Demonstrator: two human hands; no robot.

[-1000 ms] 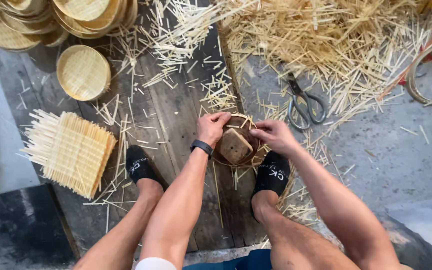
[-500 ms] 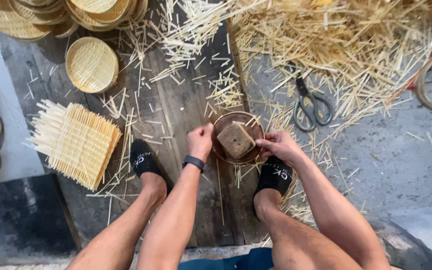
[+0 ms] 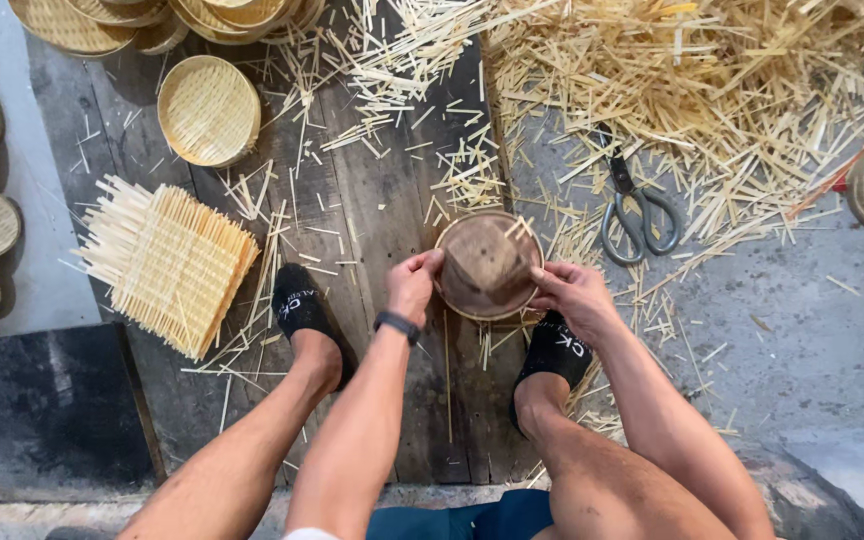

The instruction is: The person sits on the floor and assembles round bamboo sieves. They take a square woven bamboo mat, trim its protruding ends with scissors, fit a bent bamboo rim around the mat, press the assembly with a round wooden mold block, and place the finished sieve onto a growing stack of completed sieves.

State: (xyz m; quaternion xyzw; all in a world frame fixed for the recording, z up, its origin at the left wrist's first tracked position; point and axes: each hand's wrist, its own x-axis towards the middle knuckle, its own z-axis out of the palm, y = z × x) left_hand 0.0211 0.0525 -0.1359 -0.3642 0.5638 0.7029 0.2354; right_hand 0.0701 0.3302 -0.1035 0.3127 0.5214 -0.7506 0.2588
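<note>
You are pressing the round wooden mould [image 3: 487,265] onto the floor planks [image 3: 372,230] between your feet, left hand [image 3: 414,285] and right hand [image 3: 574,293] each grasping its rim. Next, keep both grips even and the mould level.

Matt woven bamboo tray [image 3: 209,110], rough planks [image 3: 372,230]

- Left hand [image 3: 414,283]: fingers curled, gripping, a dark band on its wrist, forearm straight.
- Right hand [image 3: 574,295]: just across from the left, fingers bent inward, gripping.
- Both forearms reach forward between the knees.
</note>
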